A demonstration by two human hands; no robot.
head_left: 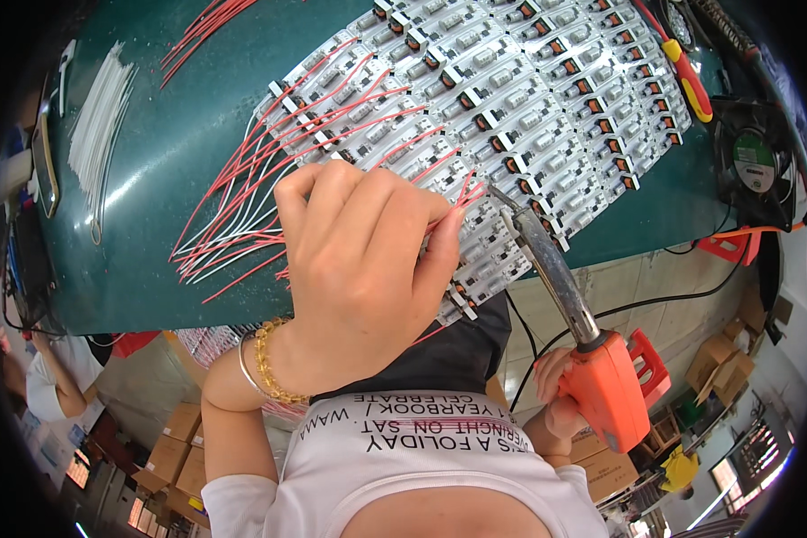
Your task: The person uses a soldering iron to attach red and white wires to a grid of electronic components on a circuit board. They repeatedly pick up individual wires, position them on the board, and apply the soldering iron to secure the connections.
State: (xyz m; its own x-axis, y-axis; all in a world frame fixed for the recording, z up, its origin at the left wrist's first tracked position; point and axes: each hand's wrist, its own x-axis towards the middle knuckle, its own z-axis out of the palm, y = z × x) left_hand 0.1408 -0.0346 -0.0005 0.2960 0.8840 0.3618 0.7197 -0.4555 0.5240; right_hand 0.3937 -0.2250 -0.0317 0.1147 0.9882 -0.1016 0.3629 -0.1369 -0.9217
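My left hand (359,242) is closed in a pinch around the end of a thin red wire (469,190), over a panel of small circuit boards (533,85). My right hand (560,403) grips an orange soldering gun (605,386), partly hiding my fingers behind its body. The gun's metal tip points up and left, close to the pinched wire's end; whether they touch I cannot tell. Rows of white and orange-black components cover the panel. Several red and white wires (233,202) fan out from its left side, some passing beneath my left hand.
On the green table (152,287) lie a bundle of white wires (103,125) and more red wires (202,31). A red-yellow screwdriver (688,81) and a black fan (753,166) stand at the right. A black cable (663,305) hangs below the table's edge. Cardboard boxes (175,448) are beyond.
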